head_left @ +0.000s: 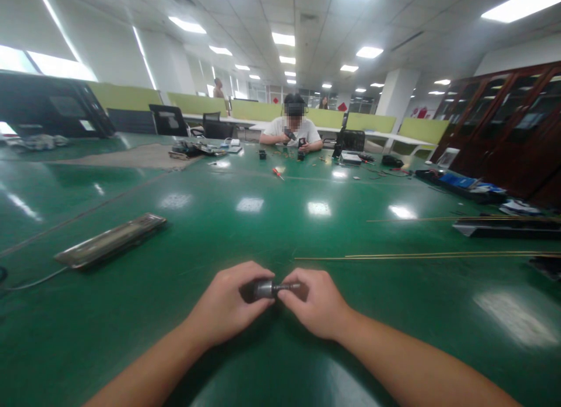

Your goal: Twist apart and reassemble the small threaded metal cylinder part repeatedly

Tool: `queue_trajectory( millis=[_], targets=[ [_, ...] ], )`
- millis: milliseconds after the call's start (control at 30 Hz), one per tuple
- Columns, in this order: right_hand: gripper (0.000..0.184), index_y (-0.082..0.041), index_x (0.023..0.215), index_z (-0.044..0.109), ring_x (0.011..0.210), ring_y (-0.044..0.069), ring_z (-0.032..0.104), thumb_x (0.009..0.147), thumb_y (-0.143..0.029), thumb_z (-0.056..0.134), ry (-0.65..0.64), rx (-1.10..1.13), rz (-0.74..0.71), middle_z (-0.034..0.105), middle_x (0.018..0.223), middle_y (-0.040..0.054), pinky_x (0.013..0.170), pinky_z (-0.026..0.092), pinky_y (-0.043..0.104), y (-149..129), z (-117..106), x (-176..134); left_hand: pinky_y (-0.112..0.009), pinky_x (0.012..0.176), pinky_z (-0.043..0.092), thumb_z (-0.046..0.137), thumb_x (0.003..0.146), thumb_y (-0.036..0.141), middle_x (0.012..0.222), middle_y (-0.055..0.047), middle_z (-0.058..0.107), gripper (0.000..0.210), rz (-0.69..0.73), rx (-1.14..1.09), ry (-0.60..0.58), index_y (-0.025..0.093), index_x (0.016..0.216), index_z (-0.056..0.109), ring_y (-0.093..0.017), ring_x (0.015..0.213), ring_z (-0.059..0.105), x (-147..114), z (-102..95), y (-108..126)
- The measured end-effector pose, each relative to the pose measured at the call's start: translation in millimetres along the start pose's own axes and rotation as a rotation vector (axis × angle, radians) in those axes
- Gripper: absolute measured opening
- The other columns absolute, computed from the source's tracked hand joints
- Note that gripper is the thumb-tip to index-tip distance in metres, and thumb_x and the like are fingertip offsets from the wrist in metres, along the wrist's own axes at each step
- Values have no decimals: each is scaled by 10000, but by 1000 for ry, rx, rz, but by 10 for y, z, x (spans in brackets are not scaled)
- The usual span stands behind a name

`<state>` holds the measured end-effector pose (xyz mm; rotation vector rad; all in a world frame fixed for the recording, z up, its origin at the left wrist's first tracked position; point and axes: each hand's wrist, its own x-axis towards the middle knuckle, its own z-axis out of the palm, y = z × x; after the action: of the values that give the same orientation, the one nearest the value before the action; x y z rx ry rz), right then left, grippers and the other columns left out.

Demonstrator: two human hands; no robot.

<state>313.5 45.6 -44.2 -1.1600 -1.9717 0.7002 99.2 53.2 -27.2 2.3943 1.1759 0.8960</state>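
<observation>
My left hand [230,305] is curled around a short, shiny grey metal cylinder [265,288], with its thumb and fingers on either side of the part. A thin, ridged shaft [287,287] sticks out of the cylinder to the right. The thumb and index finger of my right hand [318,302] are closed on this shaft. The piece lies roughly level, just above the green table [280,232]. The cylinder's left end is partly shadowed inside my left hand, and I cannot tell exactly what kind of part it is.
A long power strip [111,240] with a cable lies at the left. Thin brass-coloured rods [421,256] stretch in from the right, near a dark metal profile [504,227]. Farther off are a red screwdriver [277,173] and a seated person [291,127] handling small dark parts.
</observation>
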Motion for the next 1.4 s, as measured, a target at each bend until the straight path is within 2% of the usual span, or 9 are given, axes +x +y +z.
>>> queue_trajectory(
  millis=[600, 900, 1400],
  targets=[
    [88, -198, 879, 726, 689, 157, 640, 845, -267, 685, 9, -29, 0, 720, 769, 10, 644, 427, 253, 5, 8, 4, -275, 777, 525, 714, 802, 229, 936, -34, 721, 174, 20, -8, 5, 218, 975, 718, -179, 859, 671, 15, -19, 31],
    [94, -199, 881, 724, 694, 160, 639, 848, -275, 680, 19, -24, 2, 719, 773, 12, 648, 425, 254, -11, 8, -4, -268, 787, 513, 726, 796, 214, 939, -14, 715, 190, 13, -10, 0, 230, 985, 713, -167, 866, 665, 5, -32, 24],
    [99, -190, 862, 725, 654, 142, 625, 852, -273, 672, 12, 50, 40, 709, 739, 2, 603, 409, 233, -3, 12, -1, -261, 791, 510, 731, 799, 224, 939, -4, 712, 194, 16, -15, -4, 234, 992, 715, -157, 868, 663, 7, -20, 21]
  ],
)
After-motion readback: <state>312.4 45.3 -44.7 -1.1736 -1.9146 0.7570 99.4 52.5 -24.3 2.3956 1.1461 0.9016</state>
